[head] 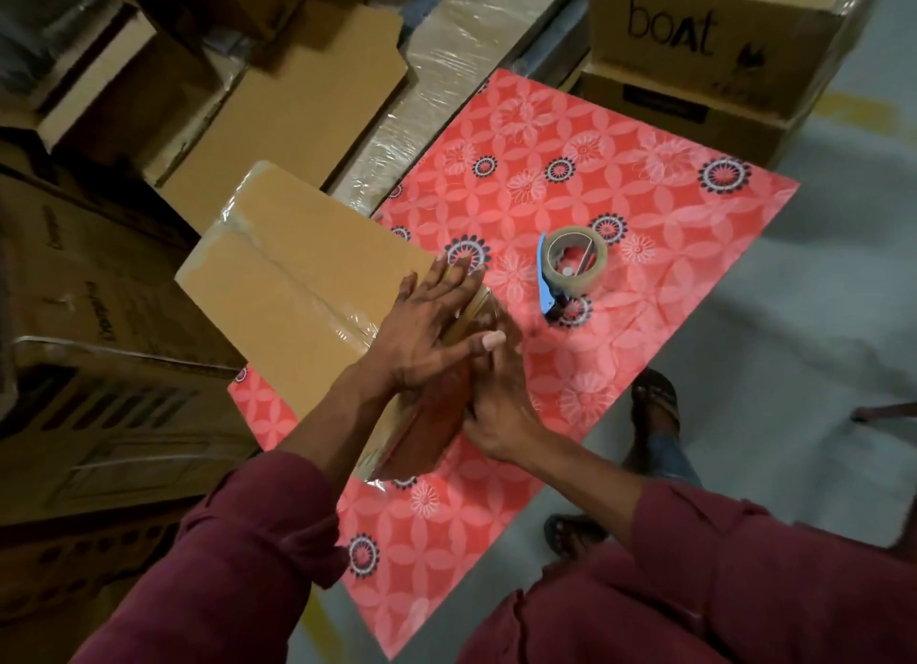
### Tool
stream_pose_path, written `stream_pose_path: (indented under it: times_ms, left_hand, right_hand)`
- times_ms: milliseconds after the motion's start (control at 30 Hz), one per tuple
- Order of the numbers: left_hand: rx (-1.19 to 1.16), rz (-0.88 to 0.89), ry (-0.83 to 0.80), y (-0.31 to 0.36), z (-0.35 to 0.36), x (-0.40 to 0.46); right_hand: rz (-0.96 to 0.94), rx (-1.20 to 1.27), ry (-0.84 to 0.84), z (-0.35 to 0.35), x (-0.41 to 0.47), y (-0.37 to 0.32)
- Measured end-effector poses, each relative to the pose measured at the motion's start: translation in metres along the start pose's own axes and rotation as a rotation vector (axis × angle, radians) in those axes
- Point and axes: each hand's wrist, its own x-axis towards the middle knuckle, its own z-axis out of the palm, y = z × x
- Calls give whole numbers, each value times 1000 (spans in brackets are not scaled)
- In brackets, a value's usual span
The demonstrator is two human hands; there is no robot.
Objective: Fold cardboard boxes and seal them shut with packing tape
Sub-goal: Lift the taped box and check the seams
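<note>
Taped cardboard box (293,286) on red floral tablecloth (645,207), tape dispenser (570,266) just beside; stacked cartons around. Left hand (426,326) flat on box's near edge, fingers straight; right hand (501,405) pressing its side, open.

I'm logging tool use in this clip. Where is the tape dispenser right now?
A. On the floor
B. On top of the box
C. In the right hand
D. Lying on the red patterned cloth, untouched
D: the tape dispenser lies on the red patterned cloth, while both hands press the cardboard box.
</note>
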Motion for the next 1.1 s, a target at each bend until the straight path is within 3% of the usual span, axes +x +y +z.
stream_pose_path:
  times_ms: [133, 233, 300, 533, 833, 933, 1033, 1100]
  left_hand:
    - [-78, -1, -22, 2, -4, -2]
    - [-170, -21, -25, 5, -8, -1]
    - [-201, -26, -18, 4, -7, -1]
    - [-364, -66, -6, 4, -8, -1]
    - [-378, -72, -9, 2, -9, 1]
    - [-371, -67, -8, 2, -8, 1]
    - [-375, -65, 8, 6, -7, -3]
    - [-370, -75, 28, 8, -5, -4]
  right_hand:
    - [-50, 224, 115, -17, -17, 12]
    - [156, 444, 315, -55, -9, 21]
    - [261, 554, 363, -80, 12, 20]
    - [187, 423, 10, -105, 77, 11]
    - [125, 483, -133, -109, 91, 46]
    - [185, 508, -163, -107, 90, 52]
    - [200, 337, -216, -103, 83, 63]
    - [179, 245, -149, -103, 77, 67]
